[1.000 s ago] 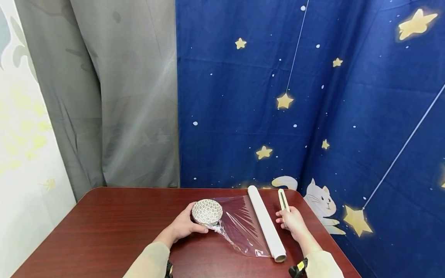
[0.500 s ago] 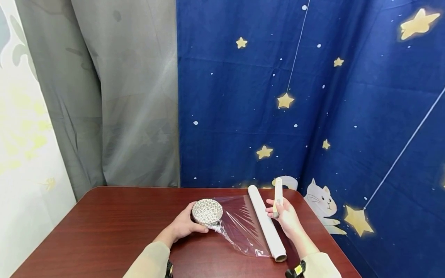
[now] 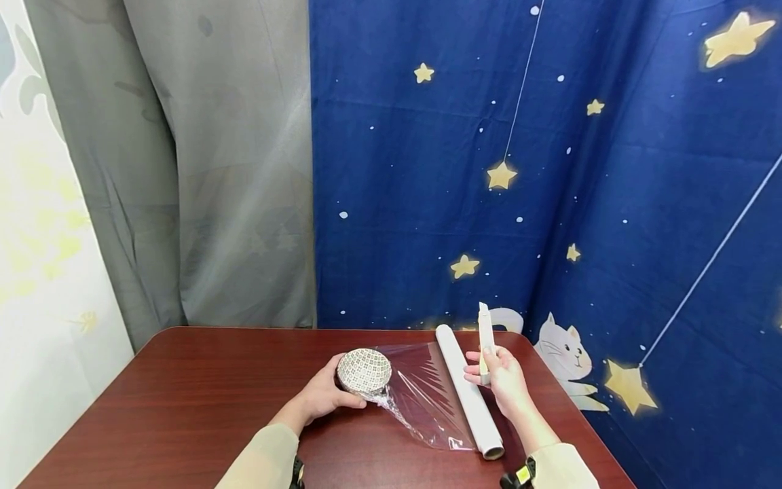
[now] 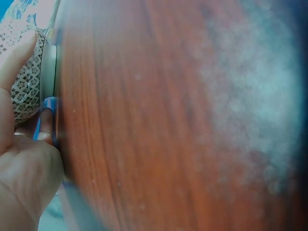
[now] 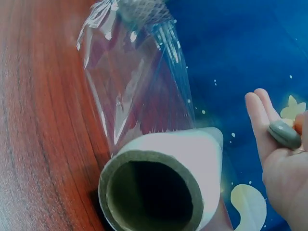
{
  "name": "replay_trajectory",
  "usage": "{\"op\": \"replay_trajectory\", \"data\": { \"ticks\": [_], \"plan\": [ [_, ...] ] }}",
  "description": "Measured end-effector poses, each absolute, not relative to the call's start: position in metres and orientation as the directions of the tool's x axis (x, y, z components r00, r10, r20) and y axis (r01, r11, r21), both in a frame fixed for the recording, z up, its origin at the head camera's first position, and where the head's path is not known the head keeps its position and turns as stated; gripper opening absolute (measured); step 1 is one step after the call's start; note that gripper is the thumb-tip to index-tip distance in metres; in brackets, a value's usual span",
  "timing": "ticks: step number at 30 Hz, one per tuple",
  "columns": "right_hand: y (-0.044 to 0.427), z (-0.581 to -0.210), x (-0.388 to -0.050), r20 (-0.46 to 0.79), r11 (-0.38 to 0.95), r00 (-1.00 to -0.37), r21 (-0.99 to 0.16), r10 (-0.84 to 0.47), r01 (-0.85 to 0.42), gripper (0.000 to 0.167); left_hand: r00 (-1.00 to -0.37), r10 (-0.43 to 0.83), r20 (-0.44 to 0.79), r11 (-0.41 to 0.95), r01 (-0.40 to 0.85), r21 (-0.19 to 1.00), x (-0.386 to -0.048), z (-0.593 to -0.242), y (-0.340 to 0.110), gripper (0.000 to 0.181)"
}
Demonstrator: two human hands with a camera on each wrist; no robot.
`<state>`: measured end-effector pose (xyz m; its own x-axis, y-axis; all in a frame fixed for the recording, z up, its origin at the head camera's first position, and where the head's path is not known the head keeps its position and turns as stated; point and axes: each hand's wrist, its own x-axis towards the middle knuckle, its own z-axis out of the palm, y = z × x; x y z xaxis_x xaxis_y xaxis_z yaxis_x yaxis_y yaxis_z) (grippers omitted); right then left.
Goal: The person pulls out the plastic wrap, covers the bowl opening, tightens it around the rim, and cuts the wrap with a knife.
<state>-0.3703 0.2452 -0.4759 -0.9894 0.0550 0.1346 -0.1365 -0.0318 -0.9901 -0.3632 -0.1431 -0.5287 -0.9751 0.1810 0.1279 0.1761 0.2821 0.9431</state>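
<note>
My left hand [image 3: 322, 396] grips a round patterned bowl [image 3: 364, 371] on the table, thumb on the near side and fingers round the far left. In the left wrist view the thumb lies across the patterned wall of the bowl [image 4: 30, 82]. Clear cling film [image 3: 421, 394] covers part of the bowl and stretches right to a white roll [image 3: 469, 392], bunching near the bowl's lower edge. My right hand [image 3: 506, 382] holds a pale utility knife [image 3: 486, 339] upright just beyond the roll, a short tip showing at its top. In the right wrist view only the knife's grey end [image 5: 285, 134] shows.
The dark red wooden table [image 3: 201, 394] extends to the left of the bowl. Behind its far edge hang a grey curtain [image 3: 244, 170] and a blue star-patterned curtain [image 3: 415, 170]. The roll's hollow core [image 5: 151, 197] faces the near side.
My right hand has moved left and up towards the roll, turning the utility knife more upright. A tip now shows at the knife's upper end. The left hand and bowl have stayed put.
</note>
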Motion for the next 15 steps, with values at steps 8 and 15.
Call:
{"op": "replay_trajectory", "data": {
  "ticks": [8,15],
  "plan": [
    [0.2422,-0.4729,-0.3719,0.173,-0.048,-0.985,-0.984,0.024,-0.174,0.028,-0.978,0.161,0.129,0.277,0.170,0.946,-0.3622,-0.5286,-0.1418,0.112],
    [0.2395,-0.4724,-0.3705,0.213,-0.044,-0.976,-0.976,0.034,-0.214,0.033,-0.980,0.155,0.128,0.287,0.168,0.943,-0.3616,-0.5296,-0.1409,0.113]
  ]
}}
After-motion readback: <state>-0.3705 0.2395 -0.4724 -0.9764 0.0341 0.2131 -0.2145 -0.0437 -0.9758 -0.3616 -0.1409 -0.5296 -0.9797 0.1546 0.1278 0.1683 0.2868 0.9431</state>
